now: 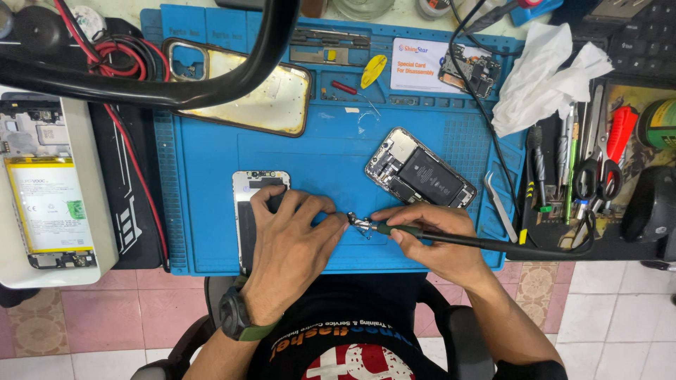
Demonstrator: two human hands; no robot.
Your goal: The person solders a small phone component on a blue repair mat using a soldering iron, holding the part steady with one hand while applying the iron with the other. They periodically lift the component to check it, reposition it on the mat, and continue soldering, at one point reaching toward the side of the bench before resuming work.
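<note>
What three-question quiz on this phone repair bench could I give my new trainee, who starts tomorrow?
1. True or false: the right hand holds a thin black-handled soldering tool.
2. What does the left hand press down? A) white crumpled tissue B) flat phone screen panel C) yellow plastic pick
3. Which surface lies under the opened phone with the black battery?

Key: 1 true; 2 B; 3 the blue silicone work mat.
</note>
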